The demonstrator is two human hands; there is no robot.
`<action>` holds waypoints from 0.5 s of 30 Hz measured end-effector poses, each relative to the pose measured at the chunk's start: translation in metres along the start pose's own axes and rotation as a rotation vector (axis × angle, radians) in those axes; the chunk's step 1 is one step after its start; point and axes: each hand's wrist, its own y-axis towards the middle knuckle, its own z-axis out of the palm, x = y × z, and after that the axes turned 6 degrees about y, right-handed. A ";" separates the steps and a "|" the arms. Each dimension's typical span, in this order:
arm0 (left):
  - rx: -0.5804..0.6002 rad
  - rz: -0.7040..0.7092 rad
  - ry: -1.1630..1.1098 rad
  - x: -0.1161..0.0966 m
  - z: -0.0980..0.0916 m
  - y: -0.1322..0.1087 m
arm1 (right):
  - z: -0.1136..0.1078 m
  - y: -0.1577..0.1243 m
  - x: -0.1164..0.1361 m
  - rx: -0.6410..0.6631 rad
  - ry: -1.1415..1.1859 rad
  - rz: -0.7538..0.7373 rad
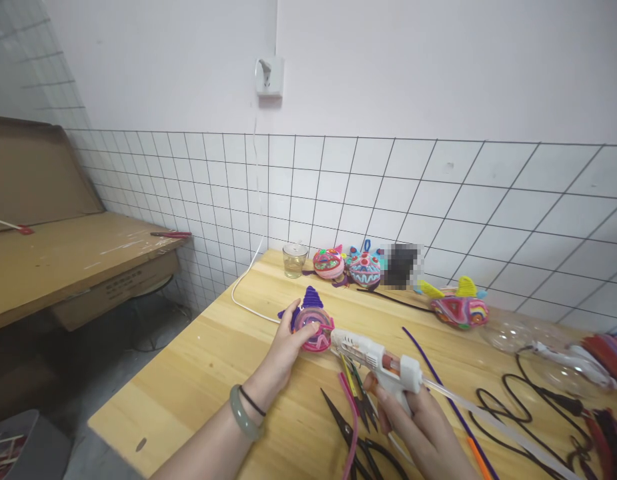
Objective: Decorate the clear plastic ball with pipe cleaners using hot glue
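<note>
My left hand (284,347) is closed around a round ornament covered in pink and purple pipe cleaner, with purple fins (311,297) at its top and left side. My thumb presses on its front. In my right hand (421,423) is a white hot glue gun (363,350), gripped by its handle, and a long clear glue stick (488,413) runs out of its back. The gun's nozzle points left at the ornament's right edge, where pink strands stick out; whether it touches cannot be made out. Below the gun lie black scissors (344,427) and a pink pipe cleaner (355,420).
Along the wall stand a glass (294,260) and several decorated ornaments (365,269), one with yellow fins (459,308). Clear plastic balls (508,332), a black cord (503,400) and a purple pipe cleaner (428,363) lie at right. A grey bin (43,447) stands lower left.
</note>
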 end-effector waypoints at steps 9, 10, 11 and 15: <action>0.028 0.017 0.019 0.000 -0.001 -0.001 | 0.000 0.000 0.006 0.000 0.001 -0.023; 0.028 0.016 0.020 0.000 -0.001 -0.001 | 0.000 0.000 0.006 -0.001 0.008 -0.024; 0.025 0.015 0.021 0.001 -0.001 0.000 | 0.001 0.000 0.006 -0.003 0.014 -0.024; 0.012 0.008 0.020 0.001 -0.001 0.000 | 0.001 0.001 0.004 0.015 -0.001 -0.010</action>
